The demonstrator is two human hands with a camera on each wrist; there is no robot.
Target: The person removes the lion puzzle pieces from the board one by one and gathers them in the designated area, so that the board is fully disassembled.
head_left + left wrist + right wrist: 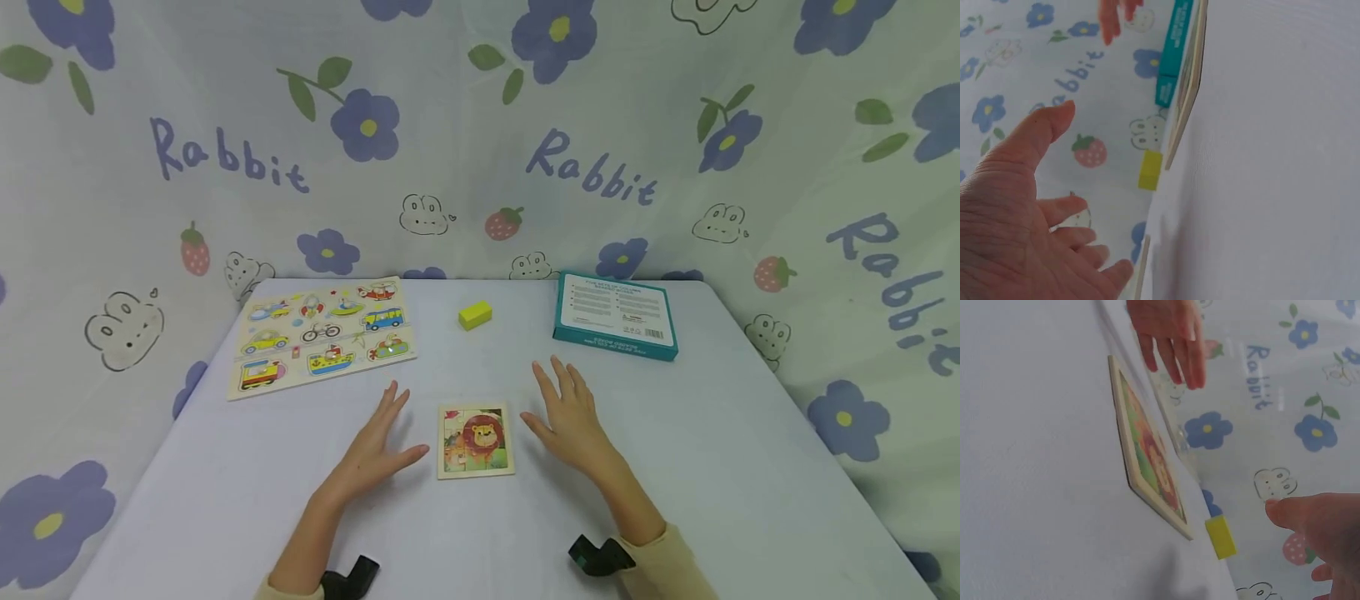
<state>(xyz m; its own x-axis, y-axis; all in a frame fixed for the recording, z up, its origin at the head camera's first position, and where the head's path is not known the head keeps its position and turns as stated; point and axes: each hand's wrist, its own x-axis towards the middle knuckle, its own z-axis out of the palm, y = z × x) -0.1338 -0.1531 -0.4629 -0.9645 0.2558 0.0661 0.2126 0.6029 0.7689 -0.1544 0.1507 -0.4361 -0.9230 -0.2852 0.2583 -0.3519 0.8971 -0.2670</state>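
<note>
Hands: left hand (378,446) and right hand (572,417) lie spread, fingers straight, holding nothing, flanking the lion puzzle (476,440) without touching it.
Lion puzzle: flat on the near middle of the table (712,467), between both hands, its picture facing up, seemingly centred for easy reach.
Yellow block (475,314): farther back, near the middle, alone.
Vehicle puzzle board (324,335): far left, lying flat, pieces seated.
Teal box (615,316): far right, printed side up, well apart from the hands.
Backdrop: floral cloth (480,142) behind the table.
</note>
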